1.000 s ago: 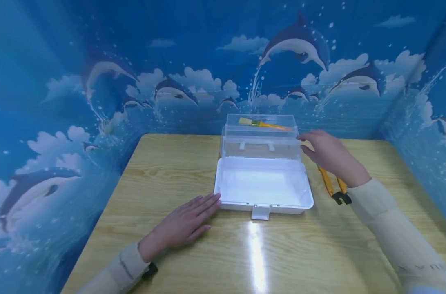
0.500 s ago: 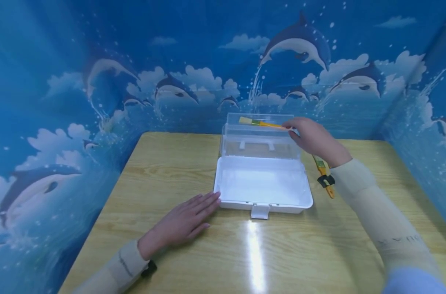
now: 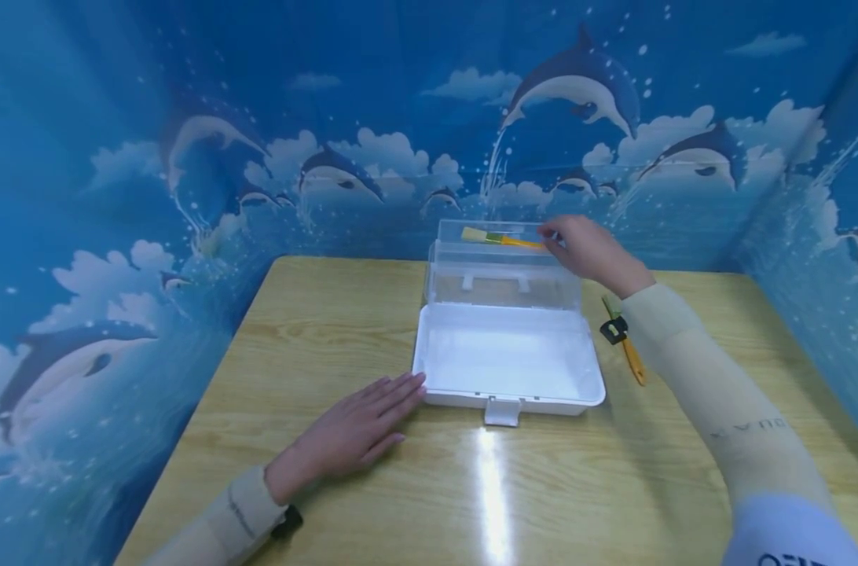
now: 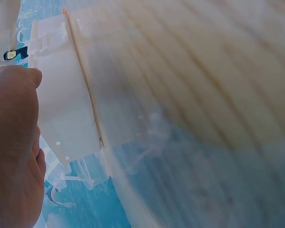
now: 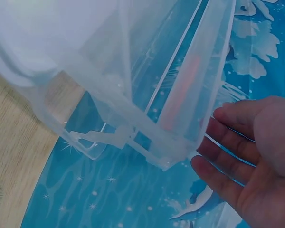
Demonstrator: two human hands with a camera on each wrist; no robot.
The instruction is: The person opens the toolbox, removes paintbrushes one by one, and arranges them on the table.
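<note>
A white plastic box (image 3: pixel 510 354) stands with its clear lid and inner trays folded up at the back. In the raised clear top tray (image 3: pixel 450 230) lies a flat paintbrush (image 3: pixel 496 238) with a yellow-orange handle and pale bristles. My right hand (image 3: pixel 588 248) is at that tray's right end, beside the handle's tip. The right wrist view shows its fingers (image 5: pixel 218 175) loosely bent just outside the tray's edge, gripping nothing. My left hand (image 3: pixel 354 424) lies palm down on the table, fingers extended, fingertips at the box's front left corner.
Another paintbrush (image 3: pixel 635 363) lies on the wooden table (image 3: pixel 316 330) right of the box, partly hidden by the right wrist's black device (image 3: pixel 614 330). The box's latch (image 3: pixel 502 411) hangs at its front. A blue dolphin-print cloth (image 3: pixel 372 94) rises behind the table.
My right hand has moved left and slightly up, from beside the box's lid to the top tray's right end. The left hand and the box stay where they were.
</note>
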